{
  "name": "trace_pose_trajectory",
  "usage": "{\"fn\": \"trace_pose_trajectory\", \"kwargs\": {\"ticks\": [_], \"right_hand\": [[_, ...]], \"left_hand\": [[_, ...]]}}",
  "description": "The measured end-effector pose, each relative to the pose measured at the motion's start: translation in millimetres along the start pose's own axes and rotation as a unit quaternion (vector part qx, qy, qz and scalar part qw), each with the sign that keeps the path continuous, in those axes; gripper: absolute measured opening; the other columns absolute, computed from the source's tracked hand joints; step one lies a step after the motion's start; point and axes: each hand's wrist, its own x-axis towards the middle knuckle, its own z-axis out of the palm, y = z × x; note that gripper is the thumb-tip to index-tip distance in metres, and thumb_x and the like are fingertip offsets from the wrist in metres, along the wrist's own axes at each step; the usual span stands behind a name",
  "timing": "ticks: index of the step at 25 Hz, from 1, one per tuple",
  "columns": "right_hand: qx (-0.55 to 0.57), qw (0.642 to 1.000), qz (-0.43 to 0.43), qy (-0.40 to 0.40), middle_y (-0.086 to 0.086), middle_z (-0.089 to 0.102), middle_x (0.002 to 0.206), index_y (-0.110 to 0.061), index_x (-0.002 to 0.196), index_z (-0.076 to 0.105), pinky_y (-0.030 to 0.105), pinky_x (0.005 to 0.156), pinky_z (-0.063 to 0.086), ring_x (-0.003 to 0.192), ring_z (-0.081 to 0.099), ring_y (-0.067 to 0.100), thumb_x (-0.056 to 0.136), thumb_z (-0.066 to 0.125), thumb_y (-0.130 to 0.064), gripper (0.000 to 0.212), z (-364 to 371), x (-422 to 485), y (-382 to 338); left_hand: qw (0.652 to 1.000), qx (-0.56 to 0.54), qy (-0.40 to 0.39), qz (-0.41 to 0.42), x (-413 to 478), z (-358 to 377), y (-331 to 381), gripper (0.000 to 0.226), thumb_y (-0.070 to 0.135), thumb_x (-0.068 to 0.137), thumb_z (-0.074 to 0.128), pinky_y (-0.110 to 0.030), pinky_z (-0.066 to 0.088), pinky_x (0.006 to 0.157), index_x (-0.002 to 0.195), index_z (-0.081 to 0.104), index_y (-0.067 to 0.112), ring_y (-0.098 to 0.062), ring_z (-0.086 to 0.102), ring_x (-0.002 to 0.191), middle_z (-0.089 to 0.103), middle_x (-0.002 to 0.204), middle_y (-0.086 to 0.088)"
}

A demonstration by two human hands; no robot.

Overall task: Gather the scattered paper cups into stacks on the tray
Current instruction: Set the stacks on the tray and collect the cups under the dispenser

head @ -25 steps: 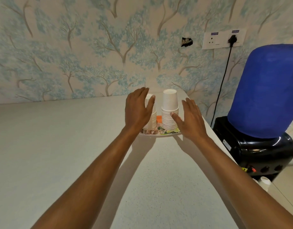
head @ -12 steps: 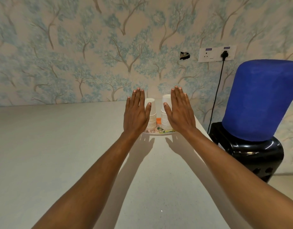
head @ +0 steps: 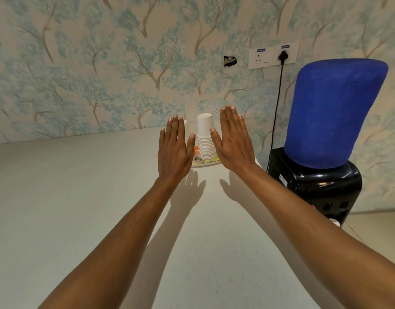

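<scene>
Left hand [head: 174, 150], right hand [head: 234, 143] flat (holding nothing).

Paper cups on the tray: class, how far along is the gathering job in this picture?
Done: a tall stack of white paper cups stands on the round patterned tray; a second stack peeks from behind the left hand. In hand: nothing; it and the right hand are held flat, fingers straight. Left: apparently nothing, since no loose cup shows on the pale countertop.
</scene>
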Motion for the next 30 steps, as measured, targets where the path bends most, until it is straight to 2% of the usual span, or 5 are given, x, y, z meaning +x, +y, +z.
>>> {"fn": "trace_pose_trajectory", "kwargs": {"ticks": [7,13,17,26,30], "right_hand": [[-0.021,1.0,0.017,0.002,0.013,0.009,0.162,-0.005,0.153,0.01,0.03,0.12,-0.006,0.15,0.002,0.021,0.104,0.025,-0.041,0.063,-27.9,-34.5,30.5],[-0.046,0.997,0.066,0.018,0.015,0.015,0.161,-0.002,0.152,0.014,0.034,0.122,0.001,0.15,0.008,0.023,0.103,0.026,-0.04,0.063,-61.8,-67.6,62.1],[-0.084,0.988,0.127,0.021,0.013,0.015,0.161,-0.003,0.153,0.014,0.035,0.122,0.002,0.15,0.007,0.021,0.103,0.024,-0.043,0.064,-92.8,-101.0,100.9],[-0.115,0.976,0.181,0.026,0.014,0.019,0.16,-0.004,0.153,0.018,0.038,0.122,0.008,0.15,0.012,0.023,0.102,0.024,-0.046,0.066,-146.3,-153.7,232.1],[-0.101,0.979,0.175,-0.008,0.014,0.02,0.16,-0.005,0.153,0.02,0.037,0.122,0.008,0.149,0.013,0.023,0.102,0.023,-0.048,0.067,-143.9,-169.7,306.4]], "left_hand": [[0.999,-0.018,-0.028,0.014,-23.9,4.0,41.0,0.06,0.04,0.104,0.022,-0.04,0.004,0.123,0.155,0.014,0.01,-0.018,0.003,0.15,0.012,0.163,-0.008],[0.995,-0.078,-0.06,0.031,-38.6,17.4,76.0,0.055,0.035,0.106,0.027,-0.04,0.008,0.122,0.153,0.021,0.008,-0.019,0.01,0.15,0.019,0.161,-0.009],[0.987,-0.125,-0.089,0.054,-51.8,36.1,110.0,0.058,0.041,0.105,0.024,-0.039,0.008,0.122,0.153,0.022,0.01,-0.018,0.008,0.15,0.018,0.162,-0.008],[0.972,-0.134,-0.168,0.1,-74.7,92.5,211.4,0.061,0.047,0.103,0.023,-0.034,0.005,0.12,0.153,0.021,0.012,-0.018,0.009,0.149,0.018,0.162,-0.007],[0.97,-0.126,-0.193,0.072,-72.3,142.3,264.0,0.063,0.049,0.103,0.023,-0.036,0.006,0.121,0.153,0.02,0.011,-0.018,0.008,0.15,0.018,0.162,-0.008]]}}
